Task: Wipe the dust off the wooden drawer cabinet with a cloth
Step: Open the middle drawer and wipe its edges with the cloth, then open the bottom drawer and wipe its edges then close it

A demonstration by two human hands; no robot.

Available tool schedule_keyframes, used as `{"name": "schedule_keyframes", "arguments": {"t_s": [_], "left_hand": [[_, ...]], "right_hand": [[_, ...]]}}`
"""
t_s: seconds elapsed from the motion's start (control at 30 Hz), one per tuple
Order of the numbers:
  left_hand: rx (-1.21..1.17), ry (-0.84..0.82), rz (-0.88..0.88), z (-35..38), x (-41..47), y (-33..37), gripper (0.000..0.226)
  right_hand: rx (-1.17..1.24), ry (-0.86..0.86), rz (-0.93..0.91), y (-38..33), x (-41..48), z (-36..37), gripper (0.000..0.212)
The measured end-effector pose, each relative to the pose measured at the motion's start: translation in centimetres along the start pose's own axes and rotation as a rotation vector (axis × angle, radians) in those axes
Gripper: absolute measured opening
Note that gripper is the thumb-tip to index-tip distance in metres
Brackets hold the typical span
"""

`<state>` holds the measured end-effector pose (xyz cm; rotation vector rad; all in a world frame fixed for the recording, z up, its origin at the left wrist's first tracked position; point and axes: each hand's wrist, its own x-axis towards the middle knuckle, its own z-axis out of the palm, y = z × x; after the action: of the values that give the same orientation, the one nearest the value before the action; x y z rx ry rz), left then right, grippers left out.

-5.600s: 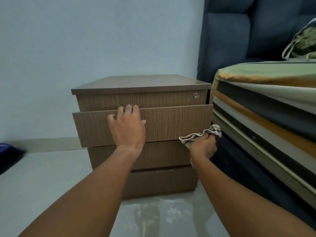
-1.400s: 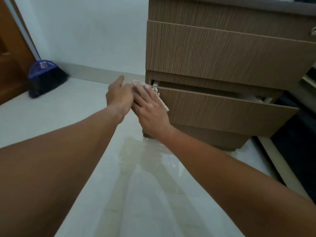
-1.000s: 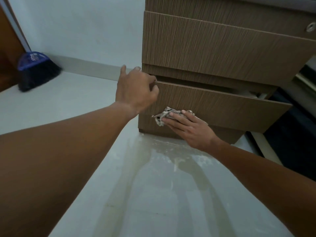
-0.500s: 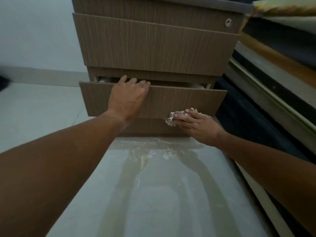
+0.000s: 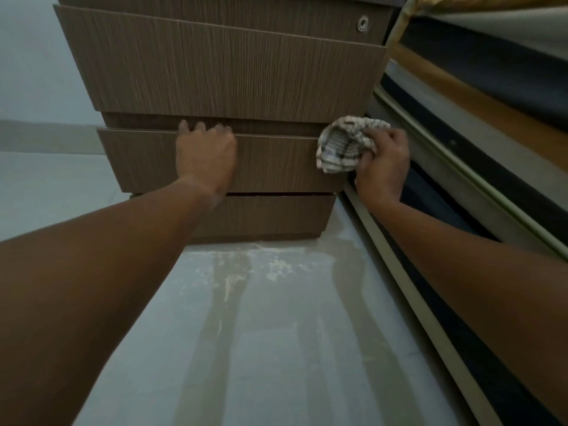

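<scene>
The brown wooden drawer cabinet point(image 5: 221, 69) stands on the floor straight ahead, seen from low down. Its middle drawer point(image 5: 141, 158) sticks out only slightly. My left hand point(image 5: 206, 155) lies flat on that drawer's front, fingertips hooked over its top edge. My right hand point(image 5: 382, 164) is at the drawer's right end and grips a crumpled checked cloth point(image 5: 341, 146), which presses against the drawer's right corner. A round lock point(image 5: 363, 24) sits at the cabinet's top right.
A bed with stacked mattresses and striped covers point(image 5: 479, 96) runs close along the cabinet's right side, leaving a narrow gap. The pale tiled floor point(image 5: 261, 333) shows dusty smears in front of the cabinet. A light wall point(image 5: 33, 72) lies to the left.
The middle drawer has slid almost shut under my left hand. My right hand with the cloth rose from the drawer's lower edge to its right corner. The view moved closer.
</scene>
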<state>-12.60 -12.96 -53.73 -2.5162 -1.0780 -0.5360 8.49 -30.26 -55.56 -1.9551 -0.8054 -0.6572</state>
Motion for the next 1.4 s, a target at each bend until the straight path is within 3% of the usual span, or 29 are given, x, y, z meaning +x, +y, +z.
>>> {"name": "schedule_keyframes", "arguments": {"t_s": [0.13, 0.3, 0.57, 0.67, 0.77, 0.87, 1.1, 1.4], "left_hand": [[0.05, -0.052, 0.03, 2.1, -1.4, 0.7, 0.078], [0.112, -0.015, 0.099, 3.8, -2.2, -0.3, 0.076], [0.085, -0.033, 0.08, 4.4, -1.5, 0.1, 0.087], [0.013, 0.064, 0.193, 5.2, -2.5, -1.1, 0.075], [-0.037, 0.003, 0.333, 6.4, -4.7, -1.8, 0.041], [-0.063, -0.131, 0.172, 6.3, -5.8, -1.9, 0.015], [-0.119, -0.234, 0.008, 7.6, -5.9, -2.0, 0.029], [-0.283, -0.246, -0.042, 7.9, -4.4, -4.2, 0.017]], "right_hand": [[0.039, -0.203, 0.08, -1.4, -1.8, 3.1, 0.05], [-0.005, -0.237, 0.096, -2.7, -3.4, 6.0, 0.074], [0.148, 0.029, 0.129, -4.0, -2.6, 7.3, 0.042], [0.196, 0.036, 0.182, -4.3, -2.6, 7.1, 0.029], [0.162, -0.099, 0.072, -4.6, -4.7, 7.5, 0.024], [0.159, -0.258, -0.106, -5.0, -6.9, 8.5, 0.026], [0.149, -0.428, -0.293, -7.2, -9.3, 11.7, 0.043], [-0.231, -0.582, -0.651, -8.2, -11.8, 15.1, 0.062]]}}
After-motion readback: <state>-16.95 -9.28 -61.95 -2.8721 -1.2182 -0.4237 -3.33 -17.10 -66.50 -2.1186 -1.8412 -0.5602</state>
